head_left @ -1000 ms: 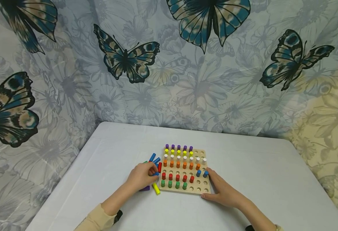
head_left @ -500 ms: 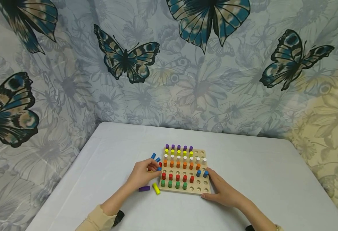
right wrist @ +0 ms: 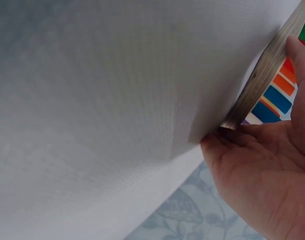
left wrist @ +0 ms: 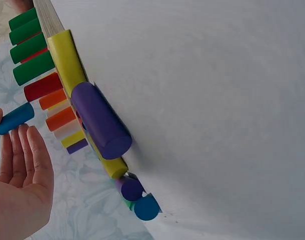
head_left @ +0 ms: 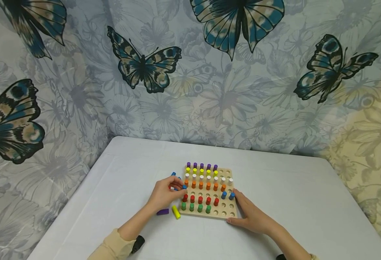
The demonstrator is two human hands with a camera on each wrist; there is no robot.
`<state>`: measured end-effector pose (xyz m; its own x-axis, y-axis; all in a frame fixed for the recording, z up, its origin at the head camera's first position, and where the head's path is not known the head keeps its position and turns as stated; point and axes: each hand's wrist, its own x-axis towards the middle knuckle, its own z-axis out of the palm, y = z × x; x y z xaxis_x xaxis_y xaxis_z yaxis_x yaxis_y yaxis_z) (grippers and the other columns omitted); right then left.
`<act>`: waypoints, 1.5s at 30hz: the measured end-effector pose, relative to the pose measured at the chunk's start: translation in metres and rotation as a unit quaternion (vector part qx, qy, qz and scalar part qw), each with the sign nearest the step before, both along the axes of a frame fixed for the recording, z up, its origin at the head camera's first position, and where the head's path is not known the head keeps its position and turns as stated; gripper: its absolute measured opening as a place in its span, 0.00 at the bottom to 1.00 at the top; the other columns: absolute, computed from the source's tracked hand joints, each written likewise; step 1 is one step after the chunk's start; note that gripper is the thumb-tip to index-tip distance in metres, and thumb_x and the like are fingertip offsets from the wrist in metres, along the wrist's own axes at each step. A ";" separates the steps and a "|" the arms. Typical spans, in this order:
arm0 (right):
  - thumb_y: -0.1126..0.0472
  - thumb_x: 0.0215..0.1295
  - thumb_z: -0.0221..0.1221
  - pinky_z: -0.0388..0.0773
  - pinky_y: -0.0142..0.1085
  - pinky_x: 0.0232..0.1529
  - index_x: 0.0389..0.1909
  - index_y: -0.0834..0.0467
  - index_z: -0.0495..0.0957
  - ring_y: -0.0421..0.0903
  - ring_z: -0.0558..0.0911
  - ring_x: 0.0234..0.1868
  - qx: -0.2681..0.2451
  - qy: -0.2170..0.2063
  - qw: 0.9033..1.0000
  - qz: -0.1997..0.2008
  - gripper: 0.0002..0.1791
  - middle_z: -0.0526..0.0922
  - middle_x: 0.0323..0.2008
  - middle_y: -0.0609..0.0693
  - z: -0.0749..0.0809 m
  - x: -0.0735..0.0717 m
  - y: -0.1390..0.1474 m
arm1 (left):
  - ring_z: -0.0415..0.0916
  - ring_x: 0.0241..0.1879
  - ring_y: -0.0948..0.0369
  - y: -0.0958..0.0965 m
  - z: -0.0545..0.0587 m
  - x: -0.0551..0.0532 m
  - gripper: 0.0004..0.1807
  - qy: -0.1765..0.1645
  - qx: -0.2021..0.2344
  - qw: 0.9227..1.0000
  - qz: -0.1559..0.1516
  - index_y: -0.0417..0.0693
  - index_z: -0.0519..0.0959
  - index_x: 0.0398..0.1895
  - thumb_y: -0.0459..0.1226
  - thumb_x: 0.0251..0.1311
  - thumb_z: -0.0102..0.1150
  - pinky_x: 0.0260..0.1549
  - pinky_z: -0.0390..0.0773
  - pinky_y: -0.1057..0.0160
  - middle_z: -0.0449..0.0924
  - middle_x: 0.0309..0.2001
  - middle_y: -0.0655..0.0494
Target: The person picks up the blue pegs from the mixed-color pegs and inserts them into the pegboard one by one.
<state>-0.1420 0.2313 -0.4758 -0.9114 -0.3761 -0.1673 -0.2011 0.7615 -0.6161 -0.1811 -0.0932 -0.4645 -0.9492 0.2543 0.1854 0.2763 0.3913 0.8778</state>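
Note:
My left hand (head_left: pixel 165 193) pinches a blue peg (head_left: pixel 184 187) between thumb and fingertips, over the left edge of the wooden pegboard (head_left: pixel 218 216). In the left wrist view the blue peg (left wrist: pixel 15 119) tilts, apart from the standing red peg (left wrist: pixel 44 87) nearby. Rows of purple, yellow, white, orange, red and green pegs stand in the board. Two blue pegs (head_left: pixel 223 195) stand at the right end of a row with bare holes. My right hand (head_left: pixel 253 216) grips the board's near right corner, its thumb at the front edge and fingers along the right side.
Loose pegs lie left of the board: a yellow peg (head_left: pixel 176 212), a purple peg (head_left: pixel 162 212) and several more partly hidden behind the left hand. A white cloth covers the table (head_left: pixel 291 187). Butterfly-print fabric (head_left: pixel 229 90) hangs behind.
My left hand has picked up the blue peg from beside the board and moved it right, over the board's left edge. The right hand has stayed at the corner.

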 end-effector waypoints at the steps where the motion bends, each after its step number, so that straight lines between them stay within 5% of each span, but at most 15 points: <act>1: 0.37 0.56 0.65 0.51 0.60 0.68 0.76 0.64 0.43 0.65 0.50 0.73 0.000 -0.001 1.000 -0.001 0.60 0.48 0.74 0.66 0.000 0.000 0.000 | 0.79 0.34 0.64 0.001 0.001 0.000 0.09 0.000 0.004 1.000 -0.001 0.48 0.81 0.36 0.38 0.55 0.70 0.33 0.79 0.67 0.83 0.33 0.63; 22: 0.37 0.56 0.65 0.51 0.60 0.68 0.76 0.64 0.43 0.65 0.50 0.73 -0.001 -0.002 1.000 0.000 0.60 0.48 0.74 0.66 -0.002 0.000 0.000 | 0.79 0.36 0.61 0.040 0.003 -0.010 0.10 -0.054 0.057 0.996 -0.035 0.48 0.81 0.39 0.39 0.57 0.70 0.32 0.80 0.66 0.82 0.34 0.60; 45: 0.36 0.57 0.64 0.52 0.61 0.67 0.76 0.64 0.43 0.67 0.49 0.73 -0.005 0.010 1.000 0.012 0.59 0.49 0.74 0.66 -0.004 -0.001 0.003 | 0.78 0.32 0.67 0.084 0.000 -0.021 0.08 -0.034 0.032 0.995 -0.083 0.47 0.82 0.37 0.36 0.55 0.70 0.32 0.79 0.69 0.82 0.32 0.62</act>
